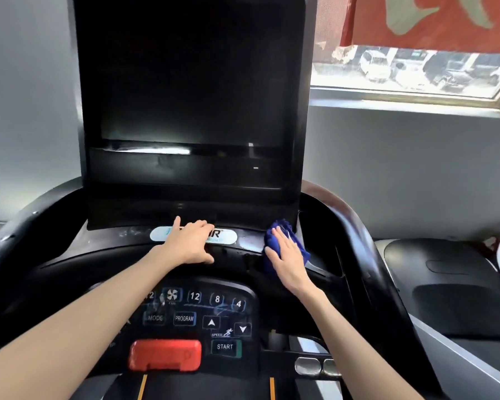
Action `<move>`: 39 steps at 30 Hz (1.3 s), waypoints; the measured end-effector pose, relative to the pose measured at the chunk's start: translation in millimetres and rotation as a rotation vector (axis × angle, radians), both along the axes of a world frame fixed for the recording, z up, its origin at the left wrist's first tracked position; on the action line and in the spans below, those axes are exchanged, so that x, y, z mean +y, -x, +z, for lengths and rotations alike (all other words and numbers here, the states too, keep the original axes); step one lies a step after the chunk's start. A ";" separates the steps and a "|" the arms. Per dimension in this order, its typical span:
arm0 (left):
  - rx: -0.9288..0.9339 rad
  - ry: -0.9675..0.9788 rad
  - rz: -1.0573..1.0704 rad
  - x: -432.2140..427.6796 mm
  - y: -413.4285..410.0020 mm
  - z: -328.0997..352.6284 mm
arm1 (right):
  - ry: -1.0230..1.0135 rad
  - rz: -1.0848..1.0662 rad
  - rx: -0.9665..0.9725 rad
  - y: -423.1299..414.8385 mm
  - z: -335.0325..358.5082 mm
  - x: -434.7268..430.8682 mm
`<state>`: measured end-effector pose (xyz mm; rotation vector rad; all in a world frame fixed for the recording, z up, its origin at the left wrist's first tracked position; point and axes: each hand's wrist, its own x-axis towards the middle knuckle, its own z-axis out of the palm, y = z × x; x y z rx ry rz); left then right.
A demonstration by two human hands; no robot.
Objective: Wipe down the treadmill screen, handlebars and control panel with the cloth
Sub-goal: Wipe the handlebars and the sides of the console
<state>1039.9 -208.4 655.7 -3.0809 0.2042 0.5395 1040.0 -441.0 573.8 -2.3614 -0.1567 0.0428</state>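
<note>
The blue cloth (274, 235) is pressed flat under the open right hand (286, 252), while the control panel (197, 316) lies below, nearer the body.

Quick count of what's here: one big dark glossy rectangular treadmill screen (191, 82), switched off. One crumpled blue cloth (283, 243). Two bare hands, the left one (189, 242) and the right one (286, 255). One oval white logo badge (162, 234), partly covered. One chunky red rectangular stop button (165, 355), one green-edged START key (225, 347), two white arrow keys, up (211, 323) and down (242, 329). One MODE key (155, 318), one PROGRAM key (184, 318), one fan key (171, 295). Three fully readable number keys: 12, 8, 4. Two shiny oval metal pulse pads (308, 366) down at the right. One window (416, 67).
</note>
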 end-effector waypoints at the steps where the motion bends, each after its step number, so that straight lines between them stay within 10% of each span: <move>1: 0.019 -0.029 -0.021 2.7 1.1 -1.0 | 0.022 -0.035 0.036 -0.2 -0.3 4.3; 11: -0.058 -0.075 -0.049 8.8 -6.2 0.7 | 0.128 0.359 -0.033 2.1 18.8 51.7; 18: -0.065 -0.072 0.012 10.5 -9.4 -1.2 | 0.124 0.074 0.089 8.2 9.6 12.6; 26: -0.068 -0.003 0.092 7.4 -5.7 0.5 | 0.186 0.368 -0.096 -3.9 24.2 54.3; 32: -0.046 0.085 0.151 7.1 -7.5 -4.6 | 0.173 -0.071 0.121 4.5 10.6 21.7; 39: -0.027 0.081 0.175 1.9 -6.8 4.2 | 0.361 0.293 0.075 -5.5 25.1 78.3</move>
